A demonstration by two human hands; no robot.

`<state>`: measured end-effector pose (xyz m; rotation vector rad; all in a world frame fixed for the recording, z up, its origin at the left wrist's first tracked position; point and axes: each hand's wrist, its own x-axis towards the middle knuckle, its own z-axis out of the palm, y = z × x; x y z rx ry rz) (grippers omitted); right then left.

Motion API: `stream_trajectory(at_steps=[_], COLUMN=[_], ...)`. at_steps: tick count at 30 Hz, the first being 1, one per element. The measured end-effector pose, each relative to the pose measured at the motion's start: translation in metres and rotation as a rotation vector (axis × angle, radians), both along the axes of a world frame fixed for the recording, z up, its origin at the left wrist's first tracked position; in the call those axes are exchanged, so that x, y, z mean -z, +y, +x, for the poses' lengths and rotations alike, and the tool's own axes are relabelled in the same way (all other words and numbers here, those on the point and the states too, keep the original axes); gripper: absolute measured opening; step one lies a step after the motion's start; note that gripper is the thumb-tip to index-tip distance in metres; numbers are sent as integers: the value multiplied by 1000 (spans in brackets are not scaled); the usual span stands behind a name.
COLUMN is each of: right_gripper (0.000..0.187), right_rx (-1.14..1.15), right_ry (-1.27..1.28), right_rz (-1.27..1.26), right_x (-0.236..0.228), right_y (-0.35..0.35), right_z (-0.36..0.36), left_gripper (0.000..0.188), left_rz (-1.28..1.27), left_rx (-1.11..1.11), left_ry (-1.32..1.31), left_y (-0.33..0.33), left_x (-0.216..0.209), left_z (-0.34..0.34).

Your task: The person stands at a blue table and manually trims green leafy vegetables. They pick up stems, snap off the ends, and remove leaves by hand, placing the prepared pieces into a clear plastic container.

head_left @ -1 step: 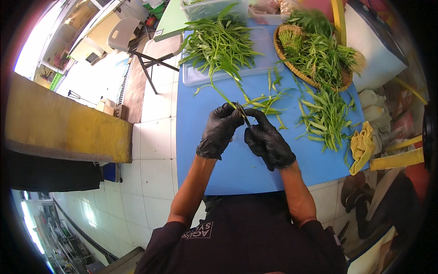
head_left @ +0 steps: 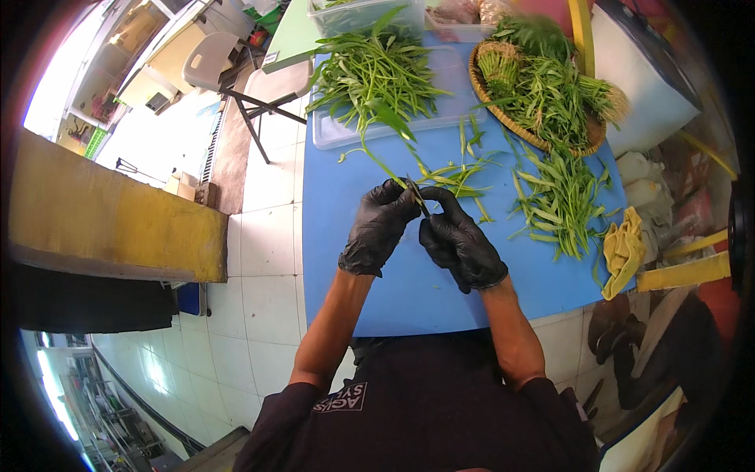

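One green stem point(head_left: 384, 166) pinched in gloved left hand point(head_left: 373, 230); gloved right hand point(head_left: 464, 248) grasps small blade point(head_left: 416, 193), probably knife, near stem; blue table point(head_left: 393, 307) beneath; leafy pile point(head_left: 377, 79) beyond.

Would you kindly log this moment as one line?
left hand: pinching green stem | right hand: holding small blade at stem | leafy heap: on clear plastic lid | woven basket: greens inside

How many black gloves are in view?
2: one on the left hand, holding a green stem; the other on the right hand, holding a small blade.
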<state>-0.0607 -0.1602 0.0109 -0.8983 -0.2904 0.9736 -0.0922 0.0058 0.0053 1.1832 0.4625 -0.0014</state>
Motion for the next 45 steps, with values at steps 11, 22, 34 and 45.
stream_trajectory(at_steps=[11, 22, 34, 45], right_gripper=[25, 24, 26, 25], right_rx=[45, 50, 49, 56], right_ry=[-27, 23, -47, -120], right_rz=[2, 32, 39, 69], right_x=[-1, -2, -3, 1], right_y=[3, 6, 8, 15], right_z=[4, 4, 2, 2], left_gripper=[17, 23, 18, 18], left_rz=[10, 28, -23, -157], left_rx=[-77, -74, -98, -82], left_ry=[-290, -153, -254, -109], left_y=[-1, 5, 8, 0], left_x=[15, 11, 6, 11], left_z=[4, -2, -2, -9])
